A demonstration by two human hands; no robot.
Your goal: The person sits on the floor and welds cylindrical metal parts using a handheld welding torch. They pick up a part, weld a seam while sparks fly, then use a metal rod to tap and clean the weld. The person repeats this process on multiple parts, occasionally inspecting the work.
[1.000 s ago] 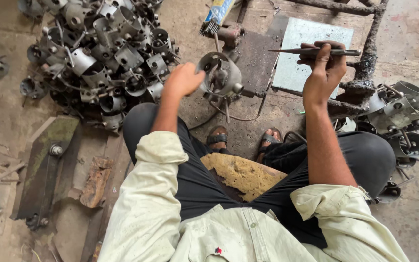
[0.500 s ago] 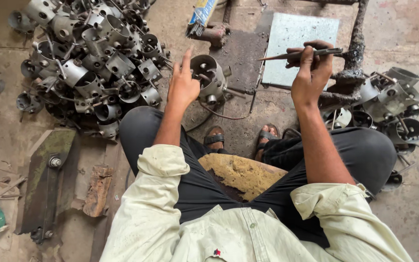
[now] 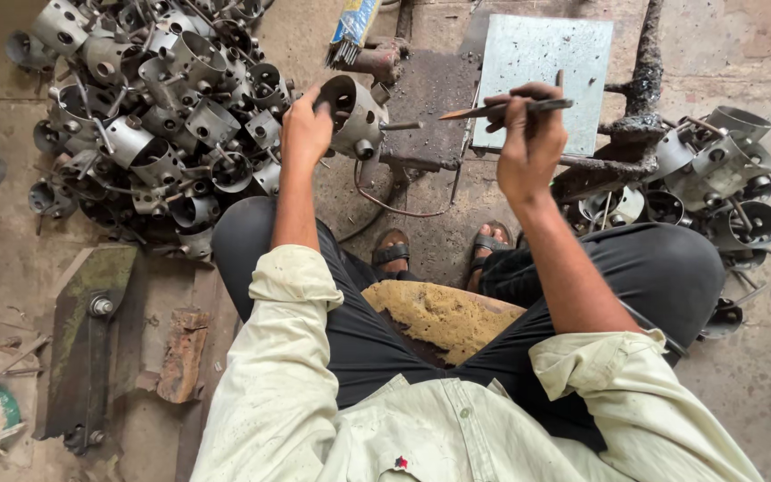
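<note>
Seated person's left hand (image 3: 303, 132) grips a metal cylinder (image 3: 352, 114) at 11 o'clock, beside a heap of cylinders (image 3: 149, 116) at 10. Right hand (image 3: 528, 143), at 1 o'clock, pinches a thin rod (image 3: 506, 108) before a metal sheet (image 3: 546, 67)

This is a small metalworking workshop, worked from a low seat at floor level. A heap of grey metal cylindrical parts (image 3: 149, 116) lies on the stained concrete floor (image 3: 11, 259), more such parts (image 3: 716, 178) sit opposite, and a rusty iron stand (image 3: 644, 107) carries a steel plate (image 3: 542, 76).
</note>
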